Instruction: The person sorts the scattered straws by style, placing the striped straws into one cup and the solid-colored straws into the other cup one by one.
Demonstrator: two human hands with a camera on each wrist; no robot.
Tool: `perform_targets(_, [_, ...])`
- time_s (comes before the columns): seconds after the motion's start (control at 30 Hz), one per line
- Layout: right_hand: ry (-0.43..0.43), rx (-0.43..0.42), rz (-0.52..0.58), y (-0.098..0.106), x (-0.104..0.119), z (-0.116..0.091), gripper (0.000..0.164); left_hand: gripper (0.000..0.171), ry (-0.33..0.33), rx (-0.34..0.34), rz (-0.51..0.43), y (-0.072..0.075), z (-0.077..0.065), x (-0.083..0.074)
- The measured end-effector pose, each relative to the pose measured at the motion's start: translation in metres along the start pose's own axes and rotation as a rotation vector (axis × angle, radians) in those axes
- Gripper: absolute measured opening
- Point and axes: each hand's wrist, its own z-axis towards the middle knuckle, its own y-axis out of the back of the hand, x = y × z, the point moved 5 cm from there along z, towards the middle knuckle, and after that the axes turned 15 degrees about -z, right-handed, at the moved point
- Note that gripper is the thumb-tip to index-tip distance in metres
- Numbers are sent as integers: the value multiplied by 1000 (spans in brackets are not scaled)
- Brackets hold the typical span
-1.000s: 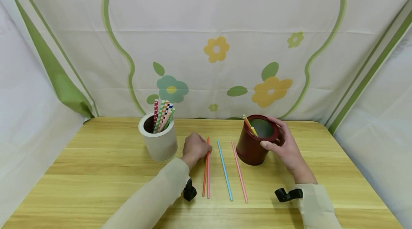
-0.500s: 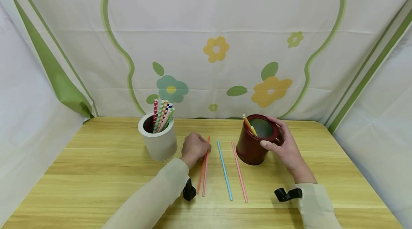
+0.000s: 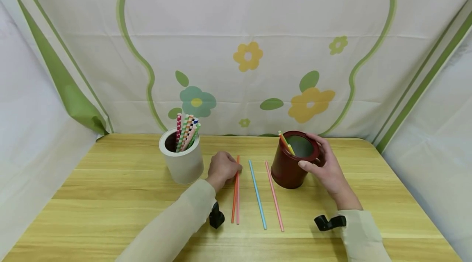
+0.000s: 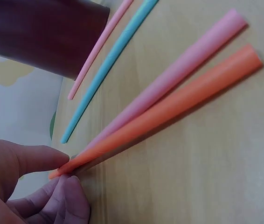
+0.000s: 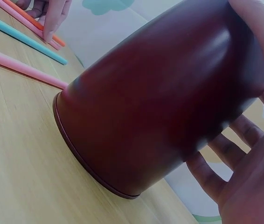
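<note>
My left hand (image 3: 223, 168) is low over the table, its thumb and fingers pinching the far end of an orange straw (image 4: 183, 107). A pink straw (image 4: 169, 79) lies right against it, and the two spread apart toward their near ends. My right hand (image 3: 328, 170) grips a dark red mug (image 3: 285, 174) from its right side, thumb at the rim and fingers behind; part of its handle is hidden. The mug stands upright on the table. Orange and yellow straws (image 3: 283, 141) lean inside it.
Between the hands a blue straw (image 3: 258, 198) and another pink straw (image 3: 274, 196) lie on the wooden table (image 3: 110, 213). A white cup (image 3: 186, 168) holding several patterned straws (image 3: 186, 133) stands left of my left hand. A flowered cloth (image 3: 221, 20) hangs behind.
The near ends of the orange and pink straws swung left half a second ago and have swung back right, now closer together. My right hand and the mug have stayed in place.
</note>
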Motion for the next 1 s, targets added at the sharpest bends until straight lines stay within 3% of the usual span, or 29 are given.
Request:
perform_targets(0.63, [-4,15,-9,2,-5,-1,81,10,33,46,-67,5,-2,-2])
perform_targets(1.0, [-33,32,-54,4,-2,0,81,8,30,107,-147,13,-4,-4])
